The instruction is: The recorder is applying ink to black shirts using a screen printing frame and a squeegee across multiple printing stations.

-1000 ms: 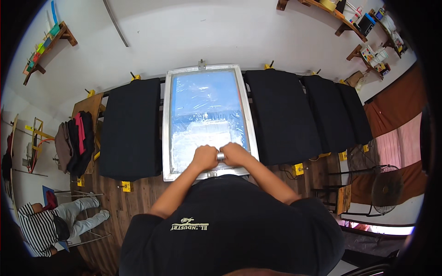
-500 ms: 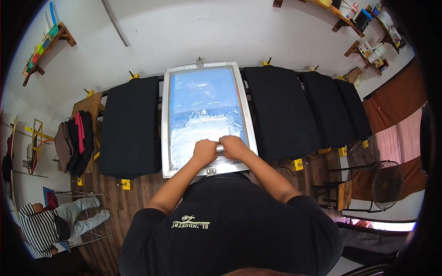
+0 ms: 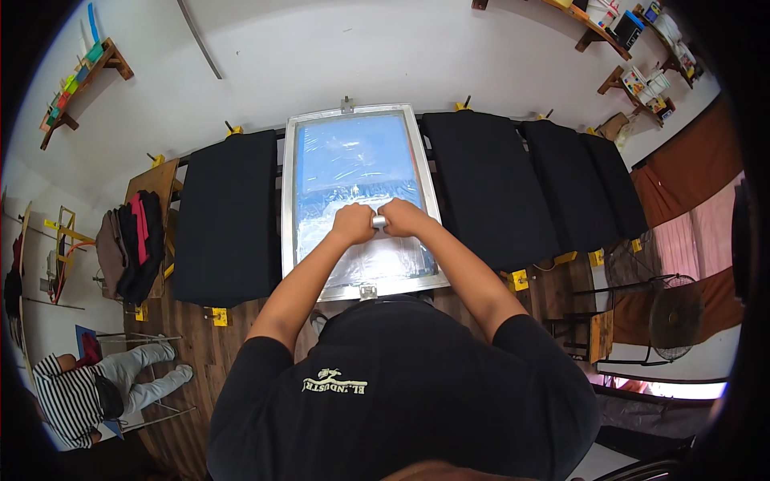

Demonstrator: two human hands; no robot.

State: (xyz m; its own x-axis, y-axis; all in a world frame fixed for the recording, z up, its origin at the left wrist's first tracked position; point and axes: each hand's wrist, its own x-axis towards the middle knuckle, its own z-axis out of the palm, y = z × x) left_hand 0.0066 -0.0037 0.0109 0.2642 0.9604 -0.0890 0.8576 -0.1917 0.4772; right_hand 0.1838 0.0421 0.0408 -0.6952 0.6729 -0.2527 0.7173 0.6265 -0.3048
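Observation:
Both my hands are closed around a squeegee point(image 3: 378, 221), and only a short stretch of its silver handle shows between my fists. My left hand point(image 3: 354, 224) grips its left part. Close beside it, my right hand point(image 3: 403, 218) grips the right part. Under them lies a silver-framed printing screen point(image 3: 361, 152) with a blue border area and shiny clear film at its far end. White ink point(image 3: 321, 228) is spread on the mesh around my hands. The squeegee's blade is hidden by my hands. A metal clamp point(image 3: 367, 293) sits at the screen's near edge.
Black cloth-covered boards stand in a row to the left point(image 3: 228, 216) and right point(image 3: 493, 192) of the screen. Garments hang over a wooden board point(image 3: 164, 192) farther left. A person in a striped top point(image 3: 68, 401) is at lower left. A fan point(image 3: 675, 318) stands at right.
Both hands have moved away from me with the squeegee, from the screen's near part toward its middle. The mesh nearest me now looks smoother and greyer, with less white ink.

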